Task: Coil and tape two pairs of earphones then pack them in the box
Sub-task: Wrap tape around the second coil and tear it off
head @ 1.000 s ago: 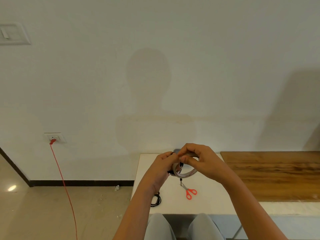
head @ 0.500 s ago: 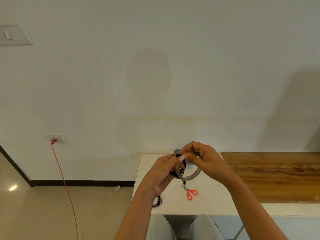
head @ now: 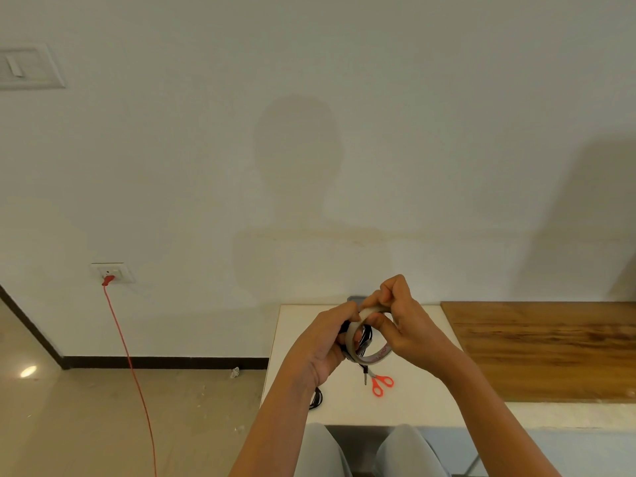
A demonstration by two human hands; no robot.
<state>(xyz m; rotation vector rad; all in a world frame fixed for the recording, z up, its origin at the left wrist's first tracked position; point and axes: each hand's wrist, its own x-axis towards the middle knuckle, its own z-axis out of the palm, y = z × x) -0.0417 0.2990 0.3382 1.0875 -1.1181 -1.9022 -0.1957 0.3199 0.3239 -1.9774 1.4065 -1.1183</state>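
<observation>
Earphones (head: 367, 333), one black coiled pair, are held up above the white table (head: 420, 397), in front of the person and between both hands. The left hand (head: 325, 342) grips this coil with curled fingers, and the same fingers lie against the left side of the tape roll (head: 378, 356). The black strands show through the hole of the roll. A short piece of cord with the metal plug (head: 364, 377) hangs down below the roll. The right hand (head: 404, 327) pinches the far upper edge of the tape roll between thumb and bent fingers, with the knuckles turned up. I cannot tell if a loose end of tape is lifted there. Both forearms come up from the near edge, and the wrists are close together.

On the table, just below the hands, lie scissors (head: 380, 385) with orange handles. A second coil (head: 316, 399) of black cord lies at the near left edge of the table, partly hidden by the left forearm. A small dark thing (head: 354, 298) shows at the far edge behind the hands; what it is I cannot tell. To the right, touching the table, is a wooden top (head: 543, 349). Far behind stands a pale wall (head: 430, 132) with the person's shadow on it. At the left a red plug sits in a wall socket (head: 112, 271), and its red cable (head: 132, 370) runs down over the beige floor (head: 86, 425)
</observation>
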